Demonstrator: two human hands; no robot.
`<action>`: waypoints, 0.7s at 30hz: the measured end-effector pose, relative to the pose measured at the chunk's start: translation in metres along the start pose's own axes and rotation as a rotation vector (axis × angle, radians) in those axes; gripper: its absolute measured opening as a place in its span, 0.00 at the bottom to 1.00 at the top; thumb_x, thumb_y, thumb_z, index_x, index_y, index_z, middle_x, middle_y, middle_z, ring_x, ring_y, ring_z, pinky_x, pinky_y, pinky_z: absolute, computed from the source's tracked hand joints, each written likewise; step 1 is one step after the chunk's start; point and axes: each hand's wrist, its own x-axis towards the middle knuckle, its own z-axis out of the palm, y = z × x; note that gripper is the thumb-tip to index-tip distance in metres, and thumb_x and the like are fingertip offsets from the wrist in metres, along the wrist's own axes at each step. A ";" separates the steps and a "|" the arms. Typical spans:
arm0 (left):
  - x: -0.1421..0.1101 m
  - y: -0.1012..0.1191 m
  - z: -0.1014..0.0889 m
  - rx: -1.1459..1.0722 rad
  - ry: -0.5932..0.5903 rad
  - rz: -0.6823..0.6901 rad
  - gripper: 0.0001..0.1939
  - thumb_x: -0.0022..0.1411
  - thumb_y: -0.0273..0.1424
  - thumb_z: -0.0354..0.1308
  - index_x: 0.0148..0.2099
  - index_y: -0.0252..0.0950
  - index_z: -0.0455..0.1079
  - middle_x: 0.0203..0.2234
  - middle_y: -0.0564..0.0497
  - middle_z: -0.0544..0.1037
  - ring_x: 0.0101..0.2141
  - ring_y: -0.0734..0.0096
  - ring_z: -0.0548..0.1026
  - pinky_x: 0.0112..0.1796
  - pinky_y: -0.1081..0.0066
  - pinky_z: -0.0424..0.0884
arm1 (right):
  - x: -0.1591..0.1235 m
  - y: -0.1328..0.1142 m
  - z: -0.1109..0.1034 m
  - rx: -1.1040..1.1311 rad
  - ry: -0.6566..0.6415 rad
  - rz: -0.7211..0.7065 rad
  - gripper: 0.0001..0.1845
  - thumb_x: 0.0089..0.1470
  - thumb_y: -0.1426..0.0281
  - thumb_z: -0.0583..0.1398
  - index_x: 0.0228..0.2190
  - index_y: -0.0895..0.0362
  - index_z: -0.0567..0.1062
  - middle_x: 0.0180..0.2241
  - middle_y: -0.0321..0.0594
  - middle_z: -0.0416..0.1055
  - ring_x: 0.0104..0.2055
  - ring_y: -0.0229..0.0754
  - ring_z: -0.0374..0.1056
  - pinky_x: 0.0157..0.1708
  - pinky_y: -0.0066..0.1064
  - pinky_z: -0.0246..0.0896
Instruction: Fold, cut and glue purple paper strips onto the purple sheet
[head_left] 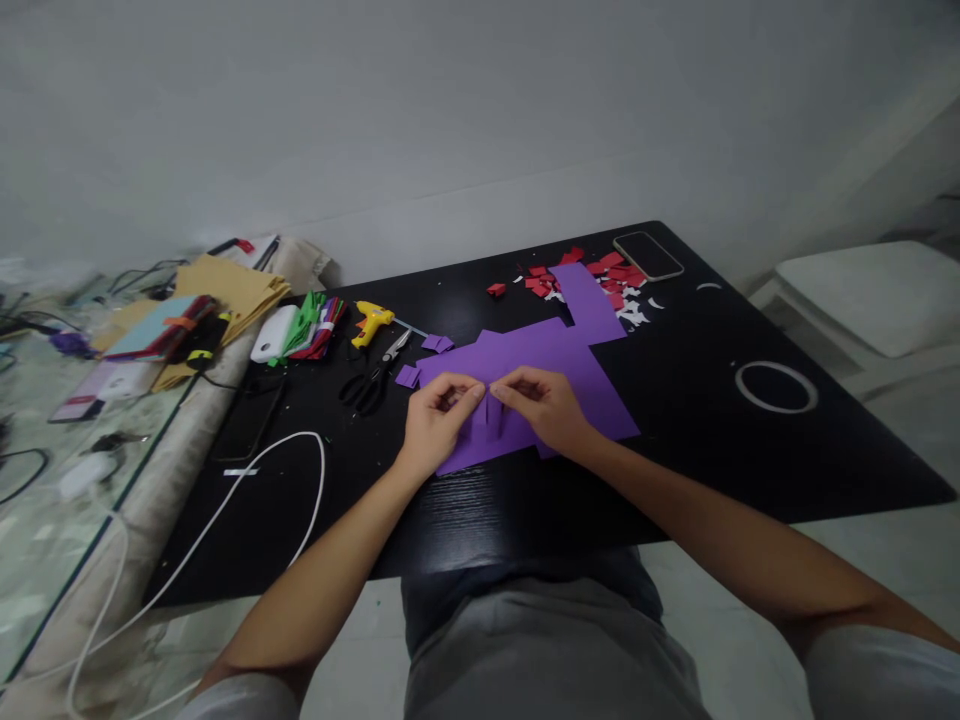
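My left hand and my right hand meet over purple paper sheets on the black table. Between them is a small folded strip of purple paper, pinched by the fingertips of both hands. Past the sheets' left edge lie two little folded purple pieces, one nearer and one farther. A narrower purple sheet rests over a heap of red paper pieces at the back.
Left of the sheets are scissors, a yellow glue gun and bundled coloured felt. A white cable loops across the table's left side. Phones lie at back right and left. A white chair stands to the right.
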 end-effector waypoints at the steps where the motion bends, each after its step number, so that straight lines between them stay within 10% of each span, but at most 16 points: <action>1: 0.000 -0.001 0.000 -0.002 0.007 -0.004 0.14 0.59 0.42 0.70 0.35 0.36 0.80 0.27 0.51 0.81 0.26 0.73 0.73 0.30 0.72 0.71 | 0.000 -0.001 0.000 0.004 -0.006 -0.001 0.19 0.57 0.51 0.67 0.28 0.53 0.79 0.27 0.36 0.77 0.30 0.41 0.74 0.35 0.35 0.72; 21: 0.007 -0.011 -0.006 -0.078 -0.135 -0.076 0.09 0.62 0.33 0.62 0.42 0.36 0.80 0.34 0.49 0.84 0.35 0.65 0.80 0.41 0.66 0.76 | 0.007 0.002 -0.003 0.188 0.066 0.139 0.18 0.49 0.53 0.72 0.32 0.54 0.82 0.30 0.37 0.80 0.31 0.40 0.76 0.35 0.35 0.77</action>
